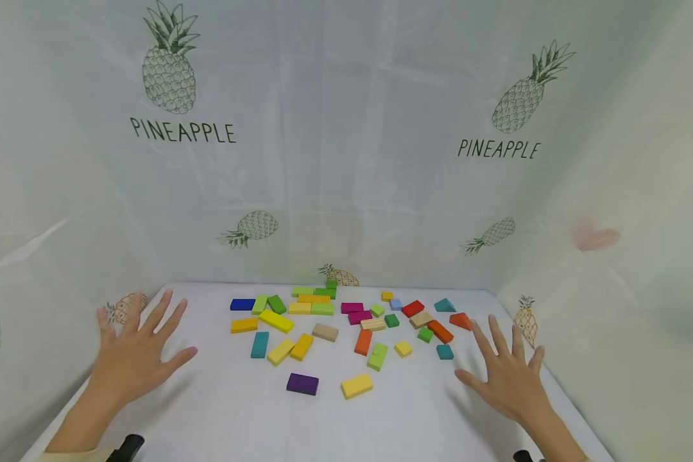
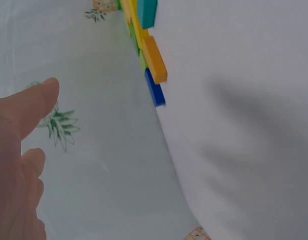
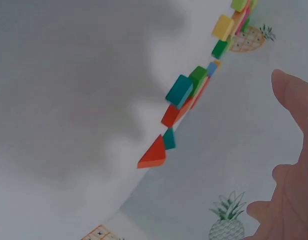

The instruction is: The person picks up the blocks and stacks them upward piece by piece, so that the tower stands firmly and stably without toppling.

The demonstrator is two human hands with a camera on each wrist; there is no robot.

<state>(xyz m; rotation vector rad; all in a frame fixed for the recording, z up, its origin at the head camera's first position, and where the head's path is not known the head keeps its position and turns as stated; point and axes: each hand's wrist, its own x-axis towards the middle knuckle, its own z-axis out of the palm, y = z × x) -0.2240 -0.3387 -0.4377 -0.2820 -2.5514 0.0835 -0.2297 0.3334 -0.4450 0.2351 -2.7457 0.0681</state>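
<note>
Left hand [image 1: 135, 359] and right hand [image 1: 508, 378] both spread wide, holding nothing, flanking scattered blocks [image 1: 325, 332] on the white table [image 1: 219, 410]; purple block [image 1: 303, 384] and front yellow block [image 1: 357, 386] lie apart, so probably easiest to pinch cleanly by their sides.

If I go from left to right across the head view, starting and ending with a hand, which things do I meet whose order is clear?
Left hand, dark blue block, dark purple block, nearest yellow block, light blue block, right hand.
</note>
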